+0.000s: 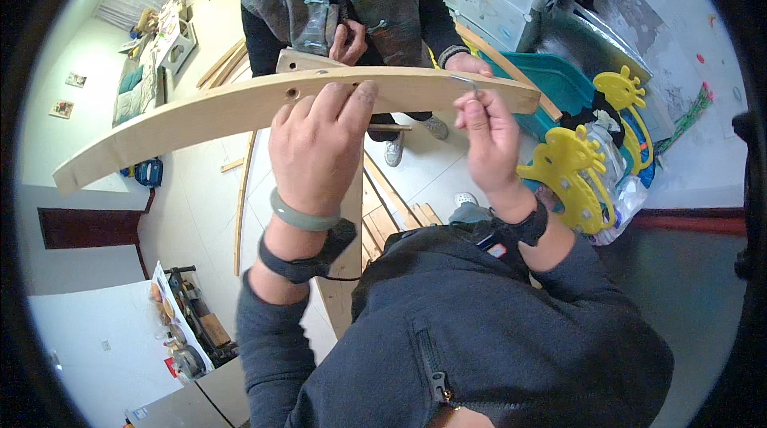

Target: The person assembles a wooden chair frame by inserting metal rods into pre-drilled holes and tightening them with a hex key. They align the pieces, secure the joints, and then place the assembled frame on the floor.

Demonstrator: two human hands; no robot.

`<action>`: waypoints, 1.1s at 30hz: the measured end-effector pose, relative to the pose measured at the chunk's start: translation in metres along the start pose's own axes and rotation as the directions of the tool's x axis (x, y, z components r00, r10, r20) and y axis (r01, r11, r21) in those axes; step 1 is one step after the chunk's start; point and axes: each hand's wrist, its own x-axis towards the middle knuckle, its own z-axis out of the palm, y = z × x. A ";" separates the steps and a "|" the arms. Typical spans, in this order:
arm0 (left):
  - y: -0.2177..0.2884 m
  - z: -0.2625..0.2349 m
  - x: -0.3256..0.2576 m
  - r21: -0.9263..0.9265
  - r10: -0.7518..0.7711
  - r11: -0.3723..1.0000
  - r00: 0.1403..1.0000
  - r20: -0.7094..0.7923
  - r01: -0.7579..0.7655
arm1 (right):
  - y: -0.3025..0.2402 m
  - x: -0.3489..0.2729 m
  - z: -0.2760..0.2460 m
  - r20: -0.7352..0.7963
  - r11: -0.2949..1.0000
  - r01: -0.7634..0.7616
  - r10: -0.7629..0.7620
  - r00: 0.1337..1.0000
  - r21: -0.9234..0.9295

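Observation:
A long light wooden plank point(216, 112) lies crosswise before me, with a round bolt hole near its middle. My left hand point(319, 140) is wrapped over the plank beside that hole, fingers closed on it; a jade-coloured bangle circles the wrist. My right hand point(489, 136) pinches a thin bent hex key point(465, 80) at the plank's right part. Whether the key's tip sits in a bolt cannot be seen. Behind the plank, a shorter wooden piece point(307, 61) meets it. Another upright board point(342, 300) runs down past my left forearm.
Opposite me stands a person point(375, 5), one hand near the chest, the other near the plank's right end. To the right are a teal tub point(551, 81) and yellow giraffe-shaped panels point(563, 168). Wooden slats point(241, 212) lie on the floor; a sofa point(142, 89) is far left.

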 end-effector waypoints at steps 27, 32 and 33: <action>0.075 0.006 0.027 0.492 -0.599 0.747 0.772 0.210 0.446 | 0.080 0.161 -0.071 0.840 0.993 0.103 -0.013 0.543 -0.051; 0.065 0.009 0.035 0.510 -0.622 0.721 0.763 0.177 0.469 | 0.062 0.170 -0.053 0.955 0.906 0.417 -0.062 0.290 -0.068; 0.064 0.009 0.037 0.548 -0.637 0.699 0.748 0.186 0.459 | 0.060 0.170 -0.050 0.974 0.908 0.405 0.013 0.225 -0.106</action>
